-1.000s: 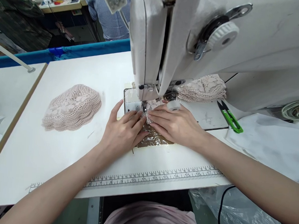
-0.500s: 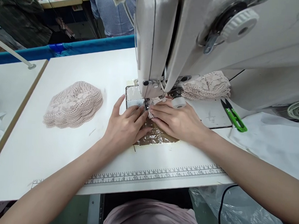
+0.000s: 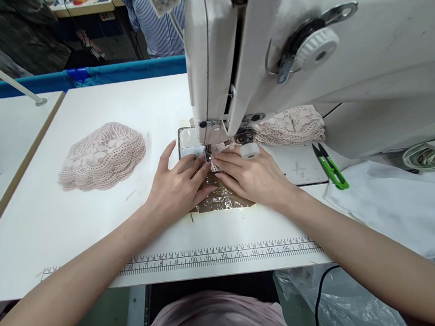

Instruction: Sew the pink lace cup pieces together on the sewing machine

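Observation:
Under the sewing machine's (image 3: 207,155) presser foot lies a small piece of pale pink lace (image 3: 215,167), mostly covered by fingers and machine head. My left hand (image 3: 177,182) rests flat to the left of the foot, fingers spread, with its fingertips close to the lace. From the right, my right hand (image 3: 251,177) lies with straight fingers over the lace, pressing it down beside the foot. Its thumb is apart from the other fingers. Beneath both hands is a brown patch covered with shiny clear film (image 3: 225,195).
A stack of lace pieces (image 3: 103,158) lies left on the white table (image 3: 161,110). Another lace bundle (image 3: 291,125) sits behind the machine head. Green thread snips (image 3: 331,167) and white cloth (image 3: 377,202) lie right. A printed ruler (image 3: 215,255) runs along the front edge.
The camera view has shifted slightly, so the machine and table appear further left. Both hands stay at the presser foot, and I see no clear movement of the lace.

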